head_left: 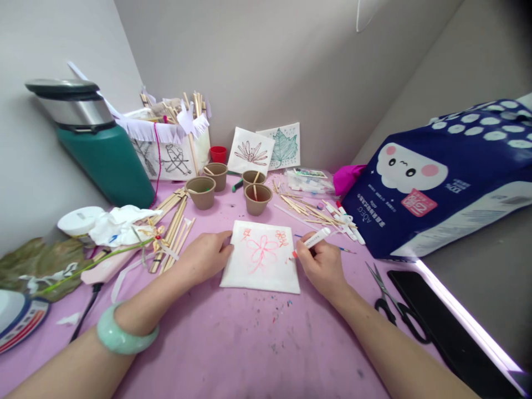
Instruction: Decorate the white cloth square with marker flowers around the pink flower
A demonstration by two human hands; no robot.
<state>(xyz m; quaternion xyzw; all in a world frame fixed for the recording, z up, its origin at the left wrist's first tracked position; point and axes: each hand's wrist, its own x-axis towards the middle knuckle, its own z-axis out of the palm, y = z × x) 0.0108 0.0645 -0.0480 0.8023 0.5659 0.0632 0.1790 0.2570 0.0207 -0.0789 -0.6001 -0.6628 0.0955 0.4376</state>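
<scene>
A square white canvas panel [241, 277] lies on the pink tablecloth in front of me. It carries a large pink flower in the middle and two smaller orange-red flowers in its upper corners. My left hand [208, 255] pinches the panel's left edge between thumb and fingers. In my right hand [324, 269] a white marker pen [318, 238] is gripped like a pencil. Its red-orange tip sits at the panel's right edge, by a few small red marks; whether it touches the surface I cannot tell.
Brown pots [200, 193] with sticks stand behind the panel, near two leaning drawings [251, 152]. Wooden sticks [297, 206] and markers lie right of them. Scissors [388, 293] and a black phone [436, 316] lie far right, below a blue package [415, 194]. A green bottle [103, 160] stands left.
</scene>
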